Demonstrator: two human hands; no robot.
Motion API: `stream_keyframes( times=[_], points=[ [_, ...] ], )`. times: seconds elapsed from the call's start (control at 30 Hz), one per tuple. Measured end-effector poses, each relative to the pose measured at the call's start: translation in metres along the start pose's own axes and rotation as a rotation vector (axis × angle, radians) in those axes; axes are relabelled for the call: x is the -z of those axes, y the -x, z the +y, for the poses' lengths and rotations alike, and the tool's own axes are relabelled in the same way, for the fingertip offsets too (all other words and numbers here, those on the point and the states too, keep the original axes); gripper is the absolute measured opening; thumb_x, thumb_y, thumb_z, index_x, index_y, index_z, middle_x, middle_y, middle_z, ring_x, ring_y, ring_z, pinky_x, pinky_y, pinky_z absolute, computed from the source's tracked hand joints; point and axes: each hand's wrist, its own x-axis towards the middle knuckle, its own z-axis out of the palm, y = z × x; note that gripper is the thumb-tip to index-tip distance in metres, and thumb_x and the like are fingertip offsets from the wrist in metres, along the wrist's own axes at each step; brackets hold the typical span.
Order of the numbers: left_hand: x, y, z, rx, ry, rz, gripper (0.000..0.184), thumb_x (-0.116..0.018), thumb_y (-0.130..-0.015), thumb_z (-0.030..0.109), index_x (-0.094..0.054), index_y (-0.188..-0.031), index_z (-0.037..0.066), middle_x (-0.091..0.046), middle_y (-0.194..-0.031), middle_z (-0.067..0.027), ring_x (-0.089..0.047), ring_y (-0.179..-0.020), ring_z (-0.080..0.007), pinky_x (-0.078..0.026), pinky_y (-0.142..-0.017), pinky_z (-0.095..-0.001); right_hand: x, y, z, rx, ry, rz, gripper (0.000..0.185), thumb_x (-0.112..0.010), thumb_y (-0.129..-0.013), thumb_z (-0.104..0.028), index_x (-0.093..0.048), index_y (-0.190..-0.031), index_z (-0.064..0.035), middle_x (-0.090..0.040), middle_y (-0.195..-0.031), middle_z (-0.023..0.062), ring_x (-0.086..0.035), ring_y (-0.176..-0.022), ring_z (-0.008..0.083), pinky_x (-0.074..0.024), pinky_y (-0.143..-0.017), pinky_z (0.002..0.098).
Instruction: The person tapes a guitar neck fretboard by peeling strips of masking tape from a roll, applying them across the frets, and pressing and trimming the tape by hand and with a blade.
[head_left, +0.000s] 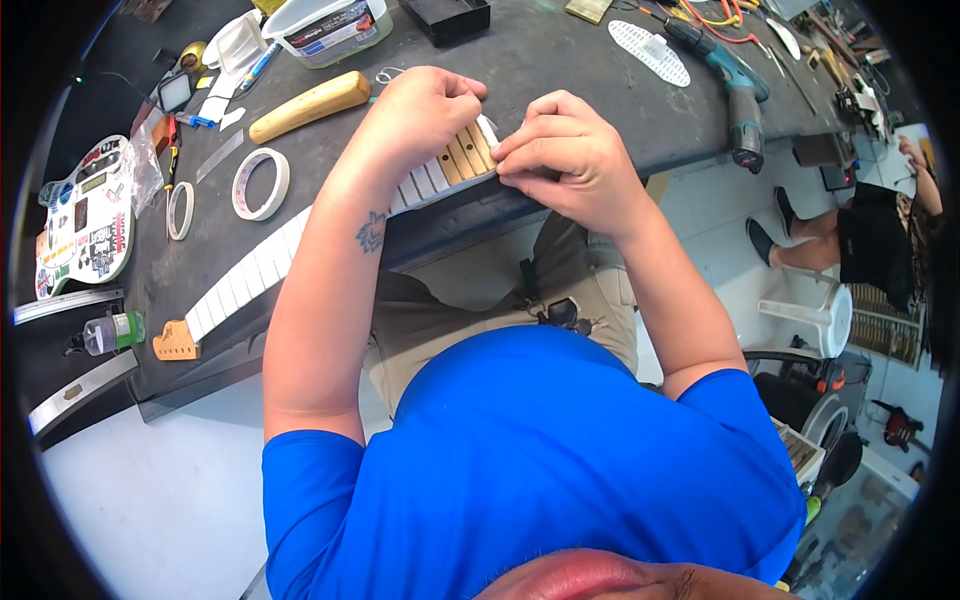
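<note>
A guitar neck [245, 283] lies along the bench's front edge, its headstock [177, 341] at the left. White tape covers most of the fretboard; bare wood with dark dots [462, 158] shows between my hands. A short white strip of masking tape [487, 131] stretches across the fretboard's right end. My left hand [415, 115] is closed at the strip's far end, its fingertips partly hidden. My right hand [570, 155] pinches the near end by the neck's edge. A wooden-handled tool [310, 107] lies beyond my left wrist, its other end hidden.
Rolls of masking tape [261, 184] and a plastic tub [330, 35] lie on the dark bench [540, 60]. A cordless drill [740, 110] rests at the right beside a white perforated plate [648, 52]. A stickered guitar body [88, 218] is at left. Another person [880, 240] is at far right.
</note>
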Motion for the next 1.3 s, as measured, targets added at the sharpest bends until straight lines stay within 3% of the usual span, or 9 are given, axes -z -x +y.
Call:
stream_keyframes(
  times=[0.07, 0.13, 0.23, 0.53, 0.67, 0.93, 1.03, 1.3],
  points=[
    [-0.001, -0.001, -0.001, 0.007, 0.011, 0.016, 0.035, -0.066, -0.096, 0.015, -0.082, -0.113, -0.011, -0.081, -0.144, -0.0108, -0.079, -0.108, -0.0182, -0.061, -0.097, -0.0359, 0.001, 0.0, -0.004, -0.047, -0.023, 0.011, 0.029, -0.092, -0.075, -0.002, -0.086, -0.101, -0.0149, -0.084, -0.106, -0.0041, -0.072, -0.107, 0.0245, -0.0589, -0.095, 0.0407],
    [-0.001, -0.002, -0.002, 0.002, 0.012, 0.021, 0.034, -0.066, -0.096, 0.015, -0.082, -0.113, -0.01, -0.081, -0.144, -0.0107, -0.079, -0.108, -0.0181, -0.061, -0.097, -0.0362, 0.002, 0.001, -0.01, -0.129, -0.089, 0.039, 0.034, -0.09, -0.075, -0.001, -0.084, -0.106, -0.0149, -0.083, -0.108, -0.0027, -0.072, -0.109, 0.0256, -0.0594, -0.095, 0.0421],
    [-0.002, -0.003, -0.005, -0.007, 0.019, 0.02, 0.034, -0.066, -0.096, 0.015, -0.082, -0.113, -0.01, -0.081, -0.144, -0.0105, -0.079, -0.108, -0.0182, -0.061, -0.097, -0.0366, -0.006, 0.002, -0.004, -0.086, -0.07, 0.13, 0.039, -0.091, -0.075, -0.002, -0.083, -0.111, -0.0162, -0.081, -0.11, -0.001, -0.072, -0.11, 0.0276, -0.0602, -0.095, 0.0441],
    [-0.003, -0.006, -0.008, -0.011, 0.021, 0.023, 0.04, -0.068, -0.095, 0.017, -0.083, -0.122, -0.009, -0.081, -0.144, -0.0122, -0.08, -0.112, -0.0193, -0.062, -0.099, -0.0369, -0.003, 0.002, -0.002, 0.072, 0.121, 0.059, 0.021, -0.095, -0.076, -0.008, -0.085, -0.092, -0.0153, -0.082, -0.105, -0.0069, -0.071, -0.108, 0.026, -0.0598, -0.091, 0.041],
    [-0.001, -0.009, -0.008, 0.014, -0.016, 0.009, 0.043, -0.068, -0.095, 0.017, -0.082, -0.127, -0.009, -0.082, -0.144, -0.0109, -0.08, -0.113, -0.0196, -0.062, -0.099, -0.037, -0.003, 0.002, -0.003, 0.121, 0.143, 0.06, 0.022, -0.095, -0.077, -0.003, -0.085, -0.094, -0.0121, -0.083, -0.105, -0.0042, -0.069, -0.107, 0.0264, -0.0602, -0.089, 0.0386],
    [-0.002, -0.007, -0.007, 0.02, 0.036, 0.02, 0.039, -0.07, -0.095, 0.018, -0.083, -0.119, -0.01, -0.082, -0.143, -0.01, -0.078, -0.107, -0.0162, -0.061, -0.096, -0.036, -0.006, -0.001, -0.006, 0.053, 0.116, 0.088, 0.021, -0.09, -0.075, -0.002, -0.082, -0.09, -0.0135, -0.081, -0.104, -0.0059, -0.071, -0.108, 0.0273, -0.0608, -0.089, 0.0415],
    [-0.002, -0.008, -0.008, 0.031, 0.052, 0.019, 0.038, -0.07, -0.095, 0.018, -0.083, -0.117, -0.01, -0.082, -0.143, -0.0104, -0.077, -0.107, -0.0159, -0.061, -0.095, -0.0356, -0.003, -0.001, -0.006, 0.041, 0.09, 0.046, 0.026, -0.092, -0.075, 0.001, -0.081, -0.095, -0.0105, -0.082, -0.108, -0.0017, -0.068, -0.111, 0.0293, -0.0608, -0.091, 0.0397],
    [-0.005, -0.009, -0.013, 0.0, 0.058, 0.035, 0.037, -0.07, -0.095, 0.018, -0.082, -0.116, -0.01, -0.082, -0.141, -0.0101, -0.076, -0.098, -0.0143, -0.061, -0.086, -0.035, -0.009, -0.001, -0.007, 0.041, 0.144, 0.076, 0.026, -0.096, -0.076, -0.007, -0.079, -0.095, -0.0132, -0.08, -0.108, -0.0024, -0.071, -0.109, 0.0285, -0.0615, -0.091, 0.0421]
  ],
)
